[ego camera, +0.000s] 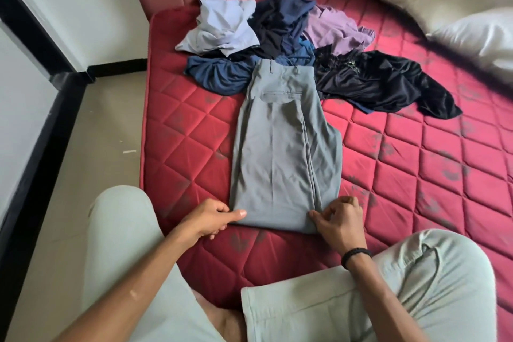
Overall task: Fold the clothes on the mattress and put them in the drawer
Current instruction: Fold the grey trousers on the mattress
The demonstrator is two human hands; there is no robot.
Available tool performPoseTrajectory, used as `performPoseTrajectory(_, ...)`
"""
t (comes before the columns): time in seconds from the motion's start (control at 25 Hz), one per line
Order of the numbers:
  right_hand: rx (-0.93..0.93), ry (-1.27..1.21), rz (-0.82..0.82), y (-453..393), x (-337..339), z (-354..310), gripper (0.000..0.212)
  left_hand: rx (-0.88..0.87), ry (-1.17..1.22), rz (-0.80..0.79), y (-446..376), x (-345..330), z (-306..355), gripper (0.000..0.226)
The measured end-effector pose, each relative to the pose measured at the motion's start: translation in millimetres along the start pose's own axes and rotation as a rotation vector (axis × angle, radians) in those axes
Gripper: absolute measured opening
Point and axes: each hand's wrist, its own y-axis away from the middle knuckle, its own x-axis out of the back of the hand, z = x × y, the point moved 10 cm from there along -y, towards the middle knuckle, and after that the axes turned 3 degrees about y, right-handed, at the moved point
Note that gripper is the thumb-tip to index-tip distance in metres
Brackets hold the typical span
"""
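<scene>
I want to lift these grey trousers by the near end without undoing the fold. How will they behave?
The grey trousers will probably sag: thin cloth, lying flat with soft creases. The layers look loose, so they may slide apart unless the left hand and right hand keep both near corners. They look light.

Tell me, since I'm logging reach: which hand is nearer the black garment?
Right. The right hand pinches the grey trousers' near right corner, below the black garment; the left hand holds the opposite corner, farther away.

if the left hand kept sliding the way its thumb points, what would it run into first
Its thumb points right along the near edge of the grey trousers, so the left hand would likely meet the right hand at the other corner first.
</scene>
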Motion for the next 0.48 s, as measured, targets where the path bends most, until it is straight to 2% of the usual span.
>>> performPoseTrajectory(0.12, 0.034, -0.013, 0.038, 7.9, 4.7, -7.1, 0.055, -0.004, 0.136, -0.033, -0.7, -1.3, 0.7, 0.04)
performPoseTrajectory(0.28, 0.056, 0.027, 0.011, -17.8, 4.4, -32.9, 0.065, -0.012, 0.006, 0.085, -29.1, 20.1, 20.1, 0.058)
performPoseTrajectory(0.36, 0.014, -0.019, -0.035, -46.0, 3.9, -47.7, 0.059, 0.003, 0.005, 0.113, -52.1, 29.0, 38.5, 0.063)
performPoseTrajectory(0.48, -0.093, -0.109, -0.079, -103.1, -0.3, -61.5, 0.036, -0.009, -0.005, 0.191, -93.7, 50.4, 76.3, 0.06)
